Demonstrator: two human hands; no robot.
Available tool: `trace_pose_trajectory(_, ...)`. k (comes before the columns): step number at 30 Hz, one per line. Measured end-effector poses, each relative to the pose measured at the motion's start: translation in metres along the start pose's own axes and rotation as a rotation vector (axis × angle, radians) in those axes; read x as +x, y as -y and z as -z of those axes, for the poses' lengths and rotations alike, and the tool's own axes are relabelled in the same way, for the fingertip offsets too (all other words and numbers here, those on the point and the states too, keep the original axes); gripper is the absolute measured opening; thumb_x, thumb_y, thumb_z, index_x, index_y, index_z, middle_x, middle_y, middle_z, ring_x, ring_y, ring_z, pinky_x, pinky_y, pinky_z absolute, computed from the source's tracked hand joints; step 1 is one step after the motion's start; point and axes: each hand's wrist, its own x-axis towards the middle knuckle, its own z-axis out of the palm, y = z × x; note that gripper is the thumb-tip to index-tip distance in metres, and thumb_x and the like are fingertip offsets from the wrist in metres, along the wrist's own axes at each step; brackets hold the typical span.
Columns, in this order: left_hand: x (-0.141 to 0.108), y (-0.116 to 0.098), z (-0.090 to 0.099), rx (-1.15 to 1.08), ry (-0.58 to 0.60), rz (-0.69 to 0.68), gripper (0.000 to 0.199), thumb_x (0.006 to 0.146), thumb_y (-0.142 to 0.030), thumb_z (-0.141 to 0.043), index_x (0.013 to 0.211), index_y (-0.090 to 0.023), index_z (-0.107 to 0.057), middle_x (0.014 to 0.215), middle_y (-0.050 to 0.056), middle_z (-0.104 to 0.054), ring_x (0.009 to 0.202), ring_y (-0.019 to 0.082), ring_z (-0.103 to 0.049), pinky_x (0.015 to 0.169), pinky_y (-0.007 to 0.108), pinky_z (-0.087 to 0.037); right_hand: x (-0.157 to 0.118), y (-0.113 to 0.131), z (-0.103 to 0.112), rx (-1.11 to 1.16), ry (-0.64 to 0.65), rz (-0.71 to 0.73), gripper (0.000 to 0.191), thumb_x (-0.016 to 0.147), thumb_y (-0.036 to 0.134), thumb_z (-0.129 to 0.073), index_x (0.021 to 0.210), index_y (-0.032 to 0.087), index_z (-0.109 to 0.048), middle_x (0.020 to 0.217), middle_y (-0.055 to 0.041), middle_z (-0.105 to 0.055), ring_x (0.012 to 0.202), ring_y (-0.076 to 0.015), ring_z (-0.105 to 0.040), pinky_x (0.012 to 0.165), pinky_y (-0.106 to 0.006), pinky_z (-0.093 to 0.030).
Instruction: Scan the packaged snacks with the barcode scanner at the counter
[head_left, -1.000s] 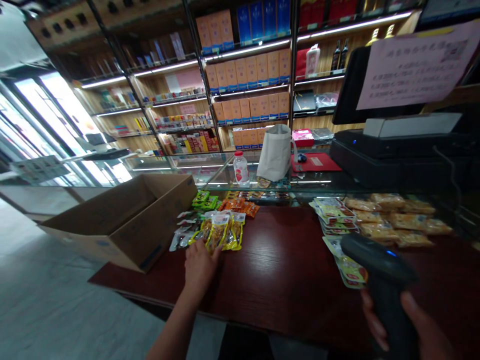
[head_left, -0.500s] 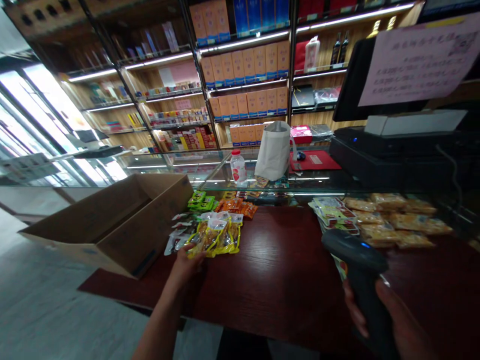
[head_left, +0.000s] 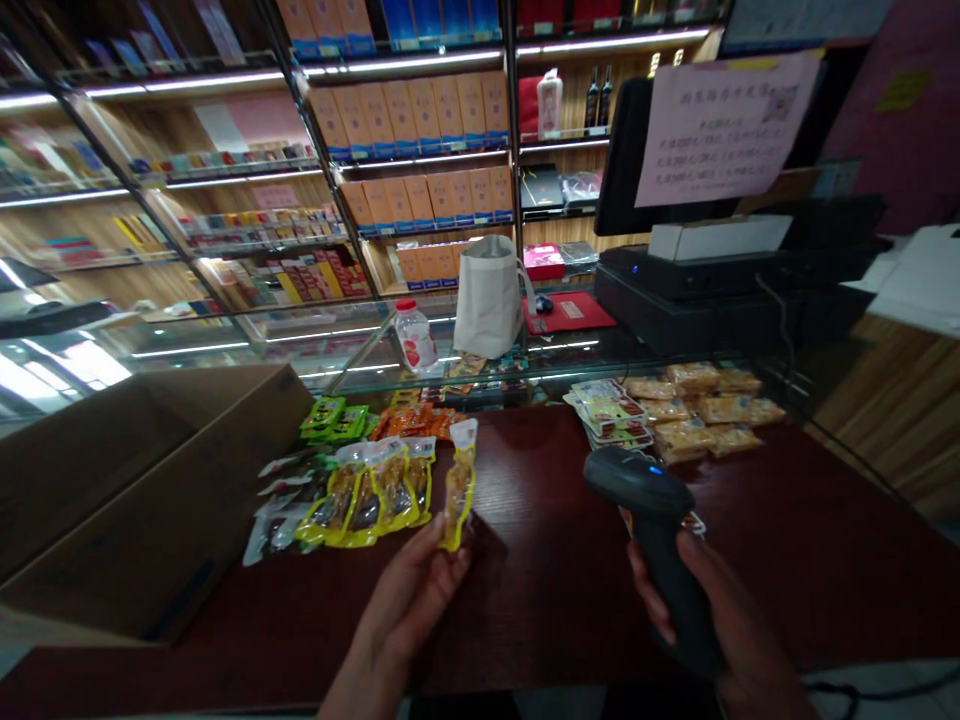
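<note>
My left hand [head_left: 411, 600] holds a narrow yellow vacuum-sealed snack packet [head_left: 459, 488] upright between thumb and fingers, just above the dark red wooden counter [head_left: 540, 590]. Beside it lies a row of similar yellow packets [head_left: 367, 495], not touched by my hand. My right hand [head_left: 701, 610] is wrapped around the handle of a black handheld barcode scanner [head_left: 649, 510], whose head points up and left. A small packet edge shows just behind the scanner.
An open cardboard box [head_left: 142, 500] stands at the counter's left. Green packets [head_left: 326, 418], orange packets [head_left: 409, 423], stacked printed packets [head_left: 606, 412] and pale yellow packets [head_left: 694, 405] lie on the counter. Behind them are a glass display case [head_left: 322, 350] and a cash register [head_left: 720, 280].
My left hand has lifted one yellow packet from the group and brought it upright toward the middle. The scanner has moved left and up, and the view has turned to the right.
</note>
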Motion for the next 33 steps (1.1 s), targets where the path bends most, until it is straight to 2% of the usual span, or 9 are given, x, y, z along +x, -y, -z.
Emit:
trace_pose_trajectory(3, 0.006, 0.024, -0.009, 0.048, 0.092, 0.105, 0.015, 0.081, -0.002, -0.067, 0.093, -0.010, -0.065, 0.093, 0.009, -0.073, 0.073, 0.014, -0.072, 0.068, 0.023, -0.060, -0.001, -0.001, 0.004, -0.004, 0.005, -0.034, 0.047, 0.080, 0.058, -0.073, 0.100, 0.015, -0.073, 0.066, -0.0048, -0.071, 0.042, -0.0105, -0.054, 0.035, -0.019, -0.044)
trace_pose_trajectory(5, 0.012, 0.039, -0.010, 0.134, 0.192, 0.117, 0.021, 0.075, -0.007, -0.076, 0.092, -0.011, -0.065, 0.095, 0.010, -0.074, 0.079, 0.016, -0.073, 0.074, 0.026, -0.060, -0.001, -0.001, 0.006, -0.009, 0.004, -0.057, 0.045, 0.080, 0.058, -0.073, 0.094, 0.015, -0.073, 0.060, -0.0036, -0.068, 0.042, -0.0111, -0.054, 0.036, -0.020, -0.045)
trace_pose_trajectory(8, 0.023, 0.058, -0.009, 0.277, 0.258, 0.009, 0.035, 0.063, -0.021, -0.089, 0.083, -0.014, -0.061, 0.085, 0.007, -0.074, 0.073, 0.017, -0.072, 0.069, 0.027, -0.059, -0.005, -0.001, 0.003, -0.021, -0.032, -0.045, 0.042, 0.079, 0.055, -0.075, 0.093, 0.016, -0.073, 0.065, -0.0032, -0.069, 0.045, -0.0114, -0.056, 0.037, -0.020, -0.046)
trace_pose_trajectory(10, 0.031, 0.068, -0.008, 0.345, 0.226, -0.090, 0.045, 0.055, -0.030, -0.093, 0.077, -0.016, -0.057, 0.074, 0.003, -0.073, 0.064, 0.015, -0.069, 0.060, 0.024, -0.055, -0.008, 0.000, -0.004, -0.031, -0.055, -0.018, 0.042, 0.078, 0.054, -0.077, 0.097, 0.017, -0.073, 0.073, -0.0039, -0.072, 0.045, -0.0103, -0.056, 0.037, -0.019, -0.045)
trace_pose_trajectory(12, 0.038, 0.074, -0.008, 0.396, 0.181, -0.157, 0.050, 0.051, -0.036, -0.093, 0.074, -0.017, -0.054, 0.067, 0.001, -0.070, 0.056, 0.013, -0.064, 0.054, 0.020, -0.050, -0.012, 0.000, -0.011, -0.054, -0.055, 0.004, 0.040, 0.080, 0.053, -0.076, 0.096, 0.016, -0.073, 0.071, -0.0037, -0.072, 0.045, -0.0092, -0.054, 0.038, -0.018, -0.044)
trace_pose_trajectory(16, 0.040, 0.077, -0.010, 0.485, 0.159, -0.237, 0.050, 0.053, -0.040, -0.091, 0.074, -0.017, -0.053, 0.067, 0.000, -0.070, 0.056, 0.011, -0.061, 0.055, 0.019, -0.046, -0.015, -0.003, -0.022, -0.107, -0.015, -0.007, 0.040, 0.080, 0.055, -0.075, 0.086, 0.015, -0.073, 0.060, -0.0023, -0.067, 0.042, -0.0088, -0.051, 0.038, -0.017, -0.043)
trace_pose_trajectory(22, 0.039, 0.082, -0.011, 0.512, 0.174, -0.294, 0.045, 0.058, -0.041, -0.088, 0.074, -0.018, -0.053, 0.069, 0.000, -0.070, 0.060, 0.012, -0.063, 0.060, 0.021, -0.047, -0.012, -0.008, -0.025, -0.144, 0.006, -0.015, 0.045, 0.079, 0.059, -0.073, 0.080, 0.015, -0.071, 0.052, -0.0008, -0.062, 0.039, -0.0086, -0.048, 0.037, -0.017, -0.040)
trace_pose_trajectory(29, 0.039, 0.081, -0.015, 0.508, 0.186, -0.286, 0.045, 0.059, -0.040, -0.088, 0.073, -0.019, -0.051, 0.070, 0.001, -0.071, 0.060, 0.013, -0.063, 0.061, 0.022, -0.047, -0.013, -0.005, -0.024, -0.167, -0.027, -0.017, 0.041, 0.080, 0.058, -0.072, 0.088, 0.017, -0.070, 0.062, -0.0023, -0.067, 0.042, -0.0097, -0.050, 0.039, -0.019, -0.042)
trace_pose_trajectory(33, 0.037, 0.080, -0.018, 0.504, 0.187, -0.278, 0.046, 0.057, -0.040, -0.089, 0.072, -0.019, -0.051, 0.069, 0.001, -0.070, 0.060, 0.014, -0.063, 0.061, 0.022, -0.047, -0.012, -0.004, -0.022, -0.189, -0.011, -0.004, 0.042, 0.081, 0.059, -0.071, 0.087, 0.017, -0.070, 0.056, -0.0009, -0.065, 0.040, -0.0097, -0.049, 0.038, -0.019, -0.042)
